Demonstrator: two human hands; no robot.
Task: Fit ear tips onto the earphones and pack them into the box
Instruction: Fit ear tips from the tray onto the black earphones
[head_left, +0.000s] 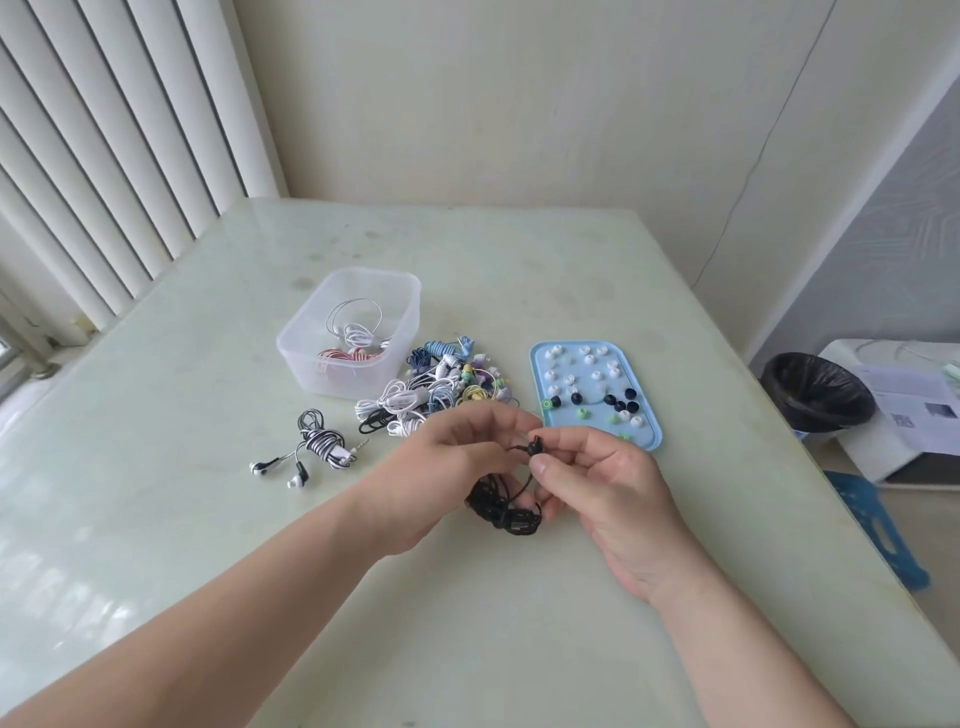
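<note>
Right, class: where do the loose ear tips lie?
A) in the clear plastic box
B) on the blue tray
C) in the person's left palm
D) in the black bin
B: the white, black and green ear tips lie scattered on the blue tray, right of the earphone pile.

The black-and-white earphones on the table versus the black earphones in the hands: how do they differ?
The black-and-white earphones have a two-coloured cord and white-and-black buds; the black earphones are all black. The black-and-white earphones lie alone on the table, while the black earphones are held up by the left hand and the right hand. Both cords are wound into a bundle.
</note>
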